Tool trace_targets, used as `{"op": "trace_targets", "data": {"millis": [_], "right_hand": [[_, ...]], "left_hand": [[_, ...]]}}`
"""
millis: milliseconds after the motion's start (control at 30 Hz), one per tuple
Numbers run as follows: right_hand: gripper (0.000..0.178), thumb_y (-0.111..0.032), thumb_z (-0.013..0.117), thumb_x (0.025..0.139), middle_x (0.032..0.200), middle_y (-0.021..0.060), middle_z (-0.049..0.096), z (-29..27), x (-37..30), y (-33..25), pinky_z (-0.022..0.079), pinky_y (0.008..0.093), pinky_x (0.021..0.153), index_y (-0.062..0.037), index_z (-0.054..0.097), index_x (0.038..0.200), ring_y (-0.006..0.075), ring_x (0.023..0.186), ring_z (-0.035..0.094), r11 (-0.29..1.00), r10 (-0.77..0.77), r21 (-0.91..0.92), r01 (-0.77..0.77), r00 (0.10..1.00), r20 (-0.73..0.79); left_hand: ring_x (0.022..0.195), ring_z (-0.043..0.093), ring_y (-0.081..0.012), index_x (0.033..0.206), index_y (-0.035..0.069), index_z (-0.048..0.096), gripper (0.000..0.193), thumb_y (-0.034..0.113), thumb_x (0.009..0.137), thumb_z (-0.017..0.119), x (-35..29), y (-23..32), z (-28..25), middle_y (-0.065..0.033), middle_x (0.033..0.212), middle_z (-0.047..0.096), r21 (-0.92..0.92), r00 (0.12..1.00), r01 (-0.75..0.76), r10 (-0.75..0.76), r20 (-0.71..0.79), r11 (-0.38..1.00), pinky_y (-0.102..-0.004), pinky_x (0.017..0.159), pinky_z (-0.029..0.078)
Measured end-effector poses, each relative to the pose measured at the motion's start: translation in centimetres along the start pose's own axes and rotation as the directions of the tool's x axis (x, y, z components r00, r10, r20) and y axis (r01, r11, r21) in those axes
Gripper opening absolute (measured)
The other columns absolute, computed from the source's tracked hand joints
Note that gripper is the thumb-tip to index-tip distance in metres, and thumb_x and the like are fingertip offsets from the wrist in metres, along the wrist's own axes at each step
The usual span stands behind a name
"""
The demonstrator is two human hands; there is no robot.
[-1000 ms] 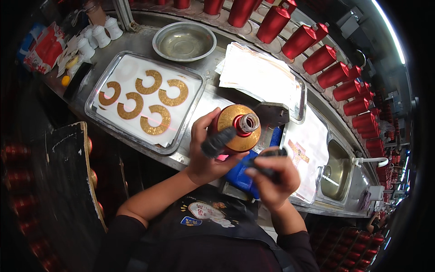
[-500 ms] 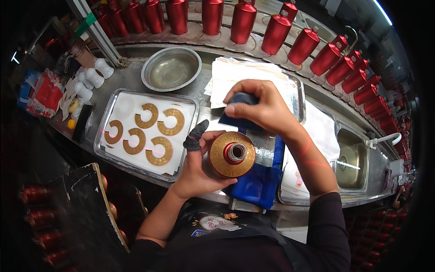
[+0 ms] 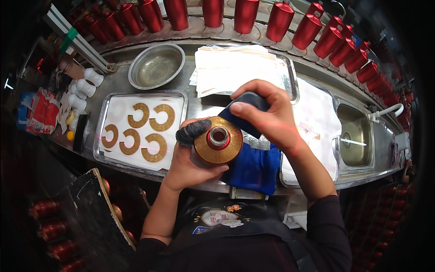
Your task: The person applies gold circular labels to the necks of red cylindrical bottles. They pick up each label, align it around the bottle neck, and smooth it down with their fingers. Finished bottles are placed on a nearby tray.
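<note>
My left hand grips a bottle seen from above, with a gold collar label around its open red neck; the thumb wears a dark fingertip cover. My right hand holds a dark blue pad pressed against the far right edge of the gold collar. A blue cloth lies on the steel counter under the bottle. To the left, a metal tray lined with white paper carries several gold C-shaped labels.
A steel bowl stands at the back left, a tray with stacked white sheets behind my hands, another white sheet and a small sink to the right. Red bottles line the curved back conveyor. Small white cups sit far left.
My right hand came up from near my body and now presses the blue pad on the collar's far side. The bottle has shifted slightly left and nearer the tray.
</note>
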State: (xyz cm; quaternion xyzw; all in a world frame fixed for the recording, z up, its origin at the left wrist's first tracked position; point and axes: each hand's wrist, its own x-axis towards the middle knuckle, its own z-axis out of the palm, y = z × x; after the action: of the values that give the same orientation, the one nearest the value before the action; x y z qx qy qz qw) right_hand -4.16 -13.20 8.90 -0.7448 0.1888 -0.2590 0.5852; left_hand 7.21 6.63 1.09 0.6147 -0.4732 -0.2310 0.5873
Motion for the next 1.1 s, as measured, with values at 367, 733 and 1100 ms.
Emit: {"op": "trace_targets", "data": {"millis": [367,733,1100], "right_hand": [[0.017,-0.003,0.079,0.082,0.083,0.0024,0.068,-0.5,-1.5,1.5,0.049,0.0253,0.072,-0.0021,0.071,0.097,0.0097,0.079,0.061,0.956,-0.277,-0.097,0.276,0.961,-0.002],[0.030,-0.004,0.074,0.068,0.084,0.0050,0.064,2.9,-9.0,0.1,0.049,0.0355,0.063,-0.0087,0.076,0.098,0.0262,0.079,0.062,0.508,-0.773,-0.437,0.743,0.617,0.150],[0.009,-0.009,0.066,0.088,0.082,0.0021,0.064,-2.6,-11.0,-0.1,0.045,0.0223,0.073,-0.0012,0.068,0.090,0.0076,0.079,0.059,0.897,0.351,0.345,-0.277,0.920,-0.176]], "left_hand": [[0.128,0.055,-0.0255,0.142,0.005,0.044,0.095,0.017,0.064,0.096,-0.8,-1.0,0.3,-0.0144,0.138,0.053,-0.034,0.998,0.001,-0.003,-0.055,0.999,-0.0396,0.108,0.045],[0.129,0.054,-0.0271,0.144,0.005,0.040,0.086,0.008,0.073,0.088,-1.8,-1.8,4.2,-0.0167,0.141,0.050,-0.243,0.972,0.044,-0.097,-0.213,0.969,-0.0405,0.108,0.047],[0.119,0.061,-0.0243,0.140,0.002,0.037,0.095,0.023,0.067,0.095,3.0,4.5,0.6,-0.0172,0.132,0.057,0.096,0.961,-0.004,0.031,-0.276,0.995,-0.0373,0.099,0.052]]}}
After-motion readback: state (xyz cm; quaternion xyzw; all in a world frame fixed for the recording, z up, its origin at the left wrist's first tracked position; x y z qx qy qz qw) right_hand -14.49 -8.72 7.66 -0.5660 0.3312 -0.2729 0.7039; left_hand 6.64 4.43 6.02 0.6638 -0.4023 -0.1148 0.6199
